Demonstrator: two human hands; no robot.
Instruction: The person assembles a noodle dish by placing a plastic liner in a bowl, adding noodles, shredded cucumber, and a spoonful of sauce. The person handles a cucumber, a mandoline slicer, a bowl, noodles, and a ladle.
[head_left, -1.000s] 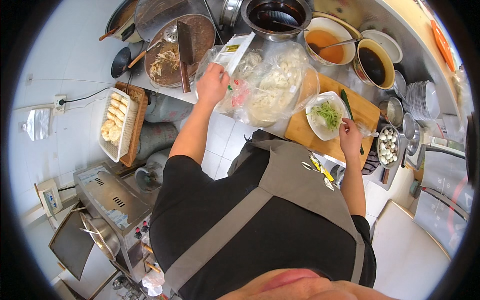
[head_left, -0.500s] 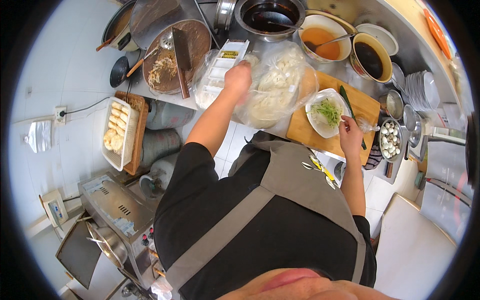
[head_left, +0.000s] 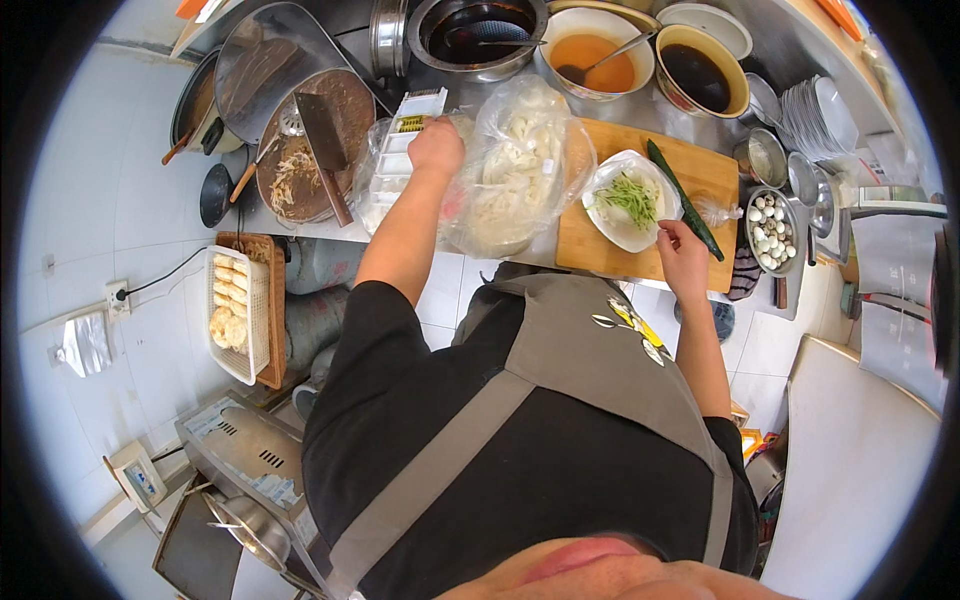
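My left hand (head_left: 437, 147) is closed in a fist beside a white slicer (head_left: 400, 148) and a clear plastic bag (head_left: 545, 110) filled with pale, noodle-like strips. What its fingers hold is hidden from above. At the near right rim of a square white plate (head_left: 606, 222), my right hand (head_left: 684, 258) has its thumb and fingers pinched on the edge. Shredded green cucumber (head_left: 632, 197) lies on the plate, which rests on a wooden cutting board (head_left: 712, 180). A whole cucumber (head_left: 688, 205) lies right of the plate.
A cleaver (head_left: 322, 140) lies across a round chopping block (head_left: 285, 190) at left. Bowls of orange liquid (head_left: 592, 62) and dark liquid (head_left: 697, 77) line the back. A bowl of small eggs (head_left: 771, 232) and stacked plates (head_left: 815, 120) stand at right.
The whole view has shifted, so the counter and its things sit further left and higher. My left hand stays by the slicer and bag; my right hand stays at the plate's rim.
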